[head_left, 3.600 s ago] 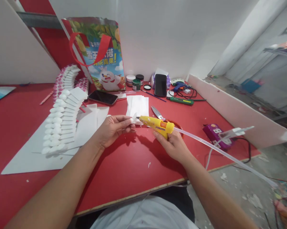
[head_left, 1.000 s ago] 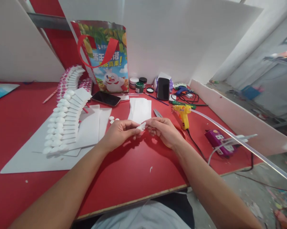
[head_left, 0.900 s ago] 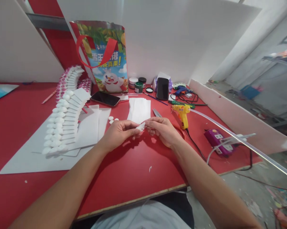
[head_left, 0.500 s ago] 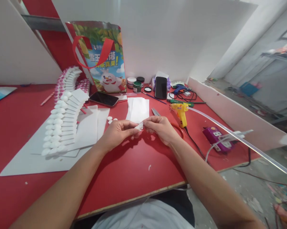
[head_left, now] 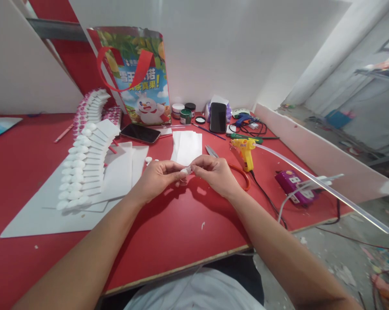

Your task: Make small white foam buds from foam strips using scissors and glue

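Over the middle of the red table [head_left: 168, 228], my left hand [head_left: 157, 178] and my right hand [head_left: 213, 174] meet fingertip to fingertip. Between them they pinch a small white paper piece [head_left: 185, 170], both hands closed on it. Just beyond the hands lies a stack of white paper strips [head_left: 186, 146]. A yellow glue gun [head_left: 245, 151] stands upright to the right of my right hand, a long clear glue stick [head_left: 320, 187] jutting from its back. Scissors [head_left: 211, 151] lie behind my right hand, partly hidden.
White sheets [head_left: 68, 202] at the left carry a fanned row of white plastic spoons [head_left: 81, 165]. A printed gift bag [head_left: 136, 75], two phones [head_left: 140, 133], paint jars [head_left: 184, 114], cables and a purple power strip [head_left: 293, 183] stand around the back and right edge.
My right hand has set the glue gun upright on the table and come to the paper piece. Over the last second both hands press the piece tighter; it looks smaller.
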{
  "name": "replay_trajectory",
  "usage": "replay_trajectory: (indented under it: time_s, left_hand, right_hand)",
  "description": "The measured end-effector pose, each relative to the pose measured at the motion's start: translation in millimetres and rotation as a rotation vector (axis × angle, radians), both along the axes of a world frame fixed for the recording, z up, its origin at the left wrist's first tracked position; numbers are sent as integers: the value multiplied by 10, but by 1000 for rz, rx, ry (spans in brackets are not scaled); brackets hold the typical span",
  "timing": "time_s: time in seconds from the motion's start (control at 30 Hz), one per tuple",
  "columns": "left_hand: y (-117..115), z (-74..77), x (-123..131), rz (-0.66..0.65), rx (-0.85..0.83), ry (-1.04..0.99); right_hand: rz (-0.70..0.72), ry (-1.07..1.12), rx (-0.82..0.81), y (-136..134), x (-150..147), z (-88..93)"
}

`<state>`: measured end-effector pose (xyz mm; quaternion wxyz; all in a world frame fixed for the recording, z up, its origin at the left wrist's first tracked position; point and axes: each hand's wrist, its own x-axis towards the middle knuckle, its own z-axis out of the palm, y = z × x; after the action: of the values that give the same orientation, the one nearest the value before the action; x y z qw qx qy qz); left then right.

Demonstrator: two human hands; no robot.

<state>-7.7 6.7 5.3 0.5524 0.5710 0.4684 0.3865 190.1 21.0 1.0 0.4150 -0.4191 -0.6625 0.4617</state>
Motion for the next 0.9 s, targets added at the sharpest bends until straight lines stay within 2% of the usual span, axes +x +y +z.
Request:
replay_trajectory:
  time_s: [0.3, 0.53, 0.73, 0.9]
  left_hand:
    - [-1, -9, 2, 3, 0, 0]
    - [-8, 7, 32, 0, 13, -21]
    - [6, -41, 32, -2, 25, -60]
    - [19, -95, 23, 10, -3, -88]
  right_hand:
    - [22, -44, 142, -9, -18, 1]
    - [7, -48, 161, -17, -14, 2]
    - [-10, -46, 136, -17, -13, -9]
    - [-21, -66, 223, -28, -31, -14]
